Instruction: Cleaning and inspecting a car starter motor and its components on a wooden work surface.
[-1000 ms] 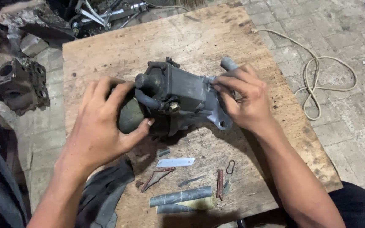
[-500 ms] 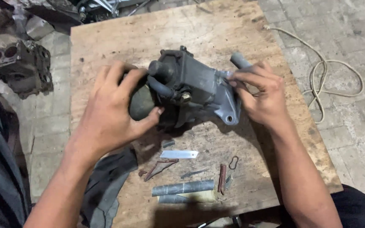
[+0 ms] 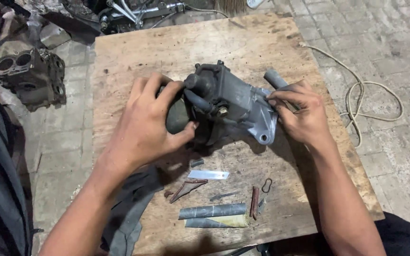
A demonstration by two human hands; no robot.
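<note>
While gripped from both ends on the wooden board (image 3: 243, 42), could easily tip or roll: a heavy, lopsided starter motor (image 3: 228, 106), dark cylindrical body on one side and pale cast flange on the other, resting on a narrow patch of its housing. Held at the rounded dark end by the left hand (image 3: 150, 123), fingers curled over the top and thumb pressed beneath; pinched at the flange edge by the right hand (image 3: 302, 114), fingers closed narrow around the metal just below a short grey tube (image 3: 276, 78). Greasy-looking all over (slick enough, probably, to slide out of a loose grasp), and likely to land on the small parts lying just toward the body from both hands: a bright flat strip (image 3: 208, 175), rusty bent pieces (image 3: 188, 187), a wire loop (image 3: 266, 185), two grey rolled sleeves (image 3: 212, 211). Could also nip a fingertip between flange and board if let down unevenly. Looks worn, grimy, grey-black, with a brass-coloured stud showing mid-body between the hands.
</note>
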